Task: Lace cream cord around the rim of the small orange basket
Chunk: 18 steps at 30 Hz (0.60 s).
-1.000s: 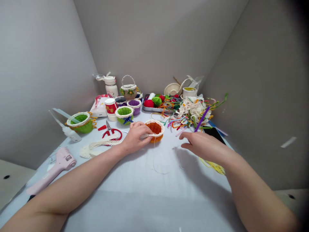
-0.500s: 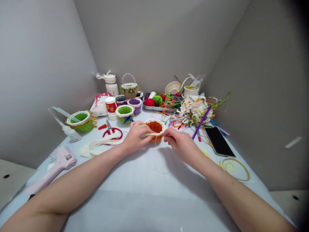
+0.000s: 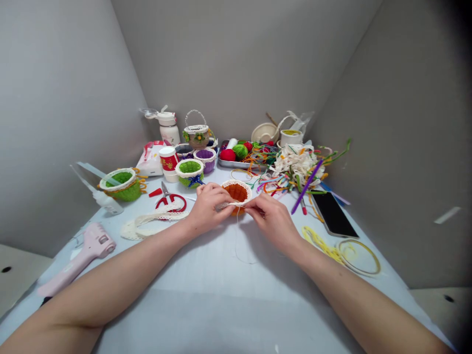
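Both hands, left hand [image 3: 208, 209] and right hand [image 3: 271, 221], pinch cream lace trim [image 3: 162, 216] against the small orange woven basket [image 3: 236, 192]; rim mostly wrapped, tail loose.

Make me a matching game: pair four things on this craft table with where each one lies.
Things:
1. scissors
2. glue gun
3. phone
4. orange basket

Places:
A. flat at the right, beside a purple stick
B. between the two hands
C. near left edge of the table
D. left of the left hand, beyond the lace strip

Pairs: 1-D, 2-C, 3-A, 4-B
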Motion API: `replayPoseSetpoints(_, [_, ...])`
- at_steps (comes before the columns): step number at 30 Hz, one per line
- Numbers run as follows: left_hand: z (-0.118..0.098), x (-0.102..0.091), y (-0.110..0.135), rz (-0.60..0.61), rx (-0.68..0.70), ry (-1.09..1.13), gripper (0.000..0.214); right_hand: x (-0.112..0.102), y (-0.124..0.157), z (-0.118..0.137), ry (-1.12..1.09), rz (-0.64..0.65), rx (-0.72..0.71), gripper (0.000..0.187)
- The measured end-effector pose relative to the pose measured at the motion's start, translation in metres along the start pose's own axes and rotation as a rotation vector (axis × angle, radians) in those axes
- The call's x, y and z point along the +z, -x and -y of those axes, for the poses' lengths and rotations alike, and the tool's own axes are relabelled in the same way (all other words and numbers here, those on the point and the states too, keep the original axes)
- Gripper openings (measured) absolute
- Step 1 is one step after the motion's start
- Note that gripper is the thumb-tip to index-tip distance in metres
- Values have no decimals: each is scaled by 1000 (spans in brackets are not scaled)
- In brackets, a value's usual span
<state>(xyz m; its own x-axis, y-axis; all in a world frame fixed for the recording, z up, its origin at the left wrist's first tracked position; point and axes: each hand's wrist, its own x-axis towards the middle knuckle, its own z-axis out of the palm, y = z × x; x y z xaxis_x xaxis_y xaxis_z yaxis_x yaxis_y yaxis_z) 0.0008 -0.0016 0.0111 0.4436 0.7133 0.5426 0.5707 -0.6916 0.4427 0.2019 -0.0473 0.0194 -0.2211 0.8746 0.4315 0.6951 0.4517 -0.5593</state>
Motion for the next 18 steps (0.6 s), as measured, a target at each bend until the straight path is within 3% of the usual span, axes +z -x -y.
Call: replayPoseSetpoints(18, [0, 0, 1, 20, -4, -17, 14, 3, 0, -2, 75, -17, -49, 12])
